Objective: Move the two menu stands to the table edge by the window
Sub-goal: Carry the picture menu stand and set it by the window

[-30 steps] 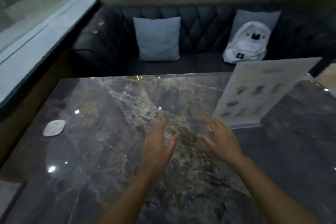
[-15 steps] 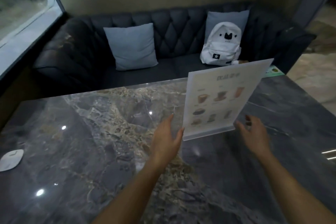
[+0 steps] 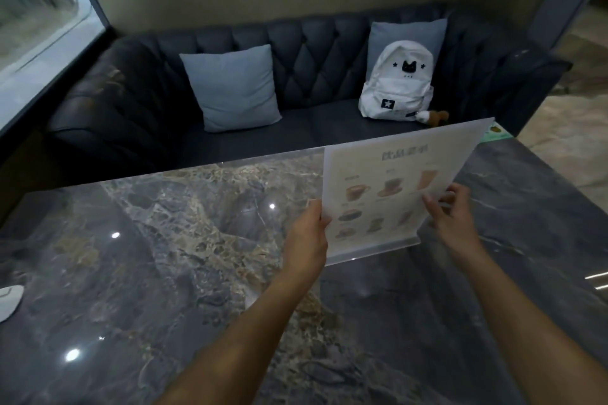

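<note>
On the right half of the marble table [image 3: 164, 273], near the far edge and well apart from the window [image 3: 36, 3], one menu stand [image 3: 391, 194] stands upright on its clear base. Left hand [image 3: 307, 240] pinches the stand's left edge, thumb in front, fingers behind. Right hand [image 3: 452, 223] touches the right edge with curled fingers; whether it has closed fully cannot be told. Only one stand is clearly seen; a green-edged item [image 3: 493, 135] behind it is unidentified. Judgement: the stand is a thin, rigid acrylic sheet, light, smooth and liable to slip or scratch. Holding both side edges low, near the base, should keep it from tilting during the carry leftward.
</note>
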